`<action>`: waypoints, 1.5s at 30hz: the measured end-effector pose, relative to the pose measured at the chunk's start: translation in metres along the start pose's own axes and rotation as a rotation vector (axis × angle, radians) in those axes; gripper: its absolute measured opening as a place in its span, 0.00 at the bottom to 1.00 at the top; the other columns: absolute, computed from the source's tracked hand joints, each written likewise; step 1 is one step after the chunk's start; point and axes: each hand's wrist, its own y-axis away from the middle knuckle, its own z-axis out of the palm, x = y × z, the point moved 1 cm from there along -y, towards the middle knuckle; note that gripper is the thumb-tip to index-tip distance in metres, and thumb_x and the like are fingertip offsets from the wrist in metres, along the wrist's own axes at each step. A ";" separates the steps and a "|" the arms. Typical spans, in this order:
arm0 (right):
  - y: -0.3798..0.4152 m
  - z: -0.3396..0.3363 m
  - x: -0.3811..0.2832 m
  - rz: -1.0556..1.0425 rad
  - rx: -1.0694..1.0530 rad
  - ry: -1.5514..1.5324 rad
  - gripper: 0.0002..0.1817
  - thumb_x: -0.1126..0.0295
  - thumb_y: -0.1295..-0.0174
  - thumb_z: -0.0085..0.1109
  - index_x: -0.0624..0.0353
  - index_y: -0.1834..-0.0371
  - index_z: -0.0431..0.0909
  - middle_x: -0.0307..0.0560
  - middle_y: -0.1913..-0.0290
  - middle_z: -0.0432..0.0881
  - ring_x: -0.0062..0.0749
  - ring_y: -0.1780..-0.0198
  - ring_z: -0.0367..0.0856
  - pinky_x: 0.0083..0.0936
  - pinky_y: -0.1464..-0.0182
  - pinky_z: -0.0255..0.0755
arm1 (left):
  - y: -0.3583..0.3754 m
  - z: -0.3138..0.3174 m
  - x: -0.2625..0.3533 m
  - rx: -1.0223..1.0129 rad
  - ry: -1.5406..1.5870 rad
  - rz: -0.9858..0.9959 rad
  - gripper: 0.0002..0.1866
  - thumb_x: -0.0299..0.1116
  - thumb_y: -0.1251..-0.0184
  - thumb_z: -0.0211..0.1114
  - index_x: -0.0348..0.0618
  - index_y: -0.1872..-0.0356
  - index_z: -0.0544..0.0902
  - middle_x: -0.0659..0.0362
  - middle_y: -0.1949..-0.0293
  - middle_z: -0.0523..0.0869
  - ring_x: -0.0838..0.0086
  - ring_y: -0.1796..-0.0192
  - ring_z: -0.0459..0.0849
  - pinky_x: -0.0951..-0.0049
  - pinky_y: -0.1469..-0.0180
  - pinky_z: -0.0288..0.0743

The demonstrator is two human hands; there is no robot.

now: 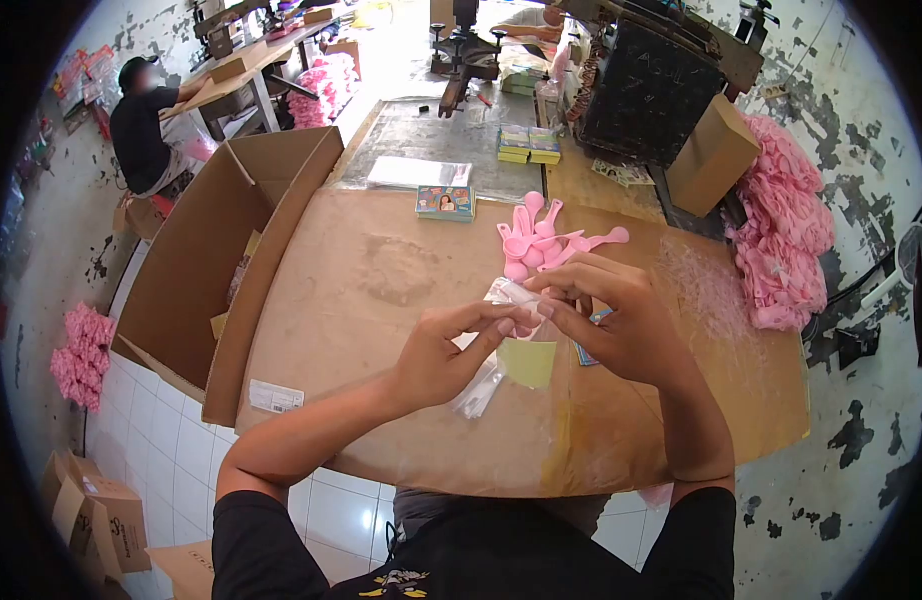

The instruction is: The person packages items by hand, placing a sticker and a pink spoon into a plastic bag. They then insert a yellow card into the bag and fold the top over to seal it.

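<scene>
My left hand [451,350] and my right hand [611,315] meet over the middle of the cardboard-covered table [351,300]. Thumb and fingers of each are pinched at the upper part of a clear plastic bag [516,292]. A pale yellow-green card [529,364] shows just below my fingertips. Under my left hand lie more clear plastic bags [476,397]. Partly hidden by my right hand is a blue-edged card [587,352]. Just beyond my hands sits a loose pile of pink measuring spoons [541,240].
A stack of printed cards [446,203] lies ahead, near clear bags [419,172] and more card stacks [529,144]. A tall open carton [251,300] borders the table's left. Bundled pink pieces [781,230] are heaped right, beside a dark machine [651,90]. A person [146,130] sits far left.
</scene>
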 end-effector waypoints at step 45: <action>0.107 -0.115 0.144 0.234 0.281 0.906 0.29 0.82 0.40 0.63 0.57 0.32 0.80 0.54 0.39 0.84 0.53 0.32 0.78 0.44 0.28 0.68 | -0.008 -0.004 -0.013 0.138 0.165 -0.259 0.18 0.23 0.21 0.67 0.30 0.35 0.81 0.47 0.48 0.92 0.72 0.45 0.91 0.72 0.42 0.87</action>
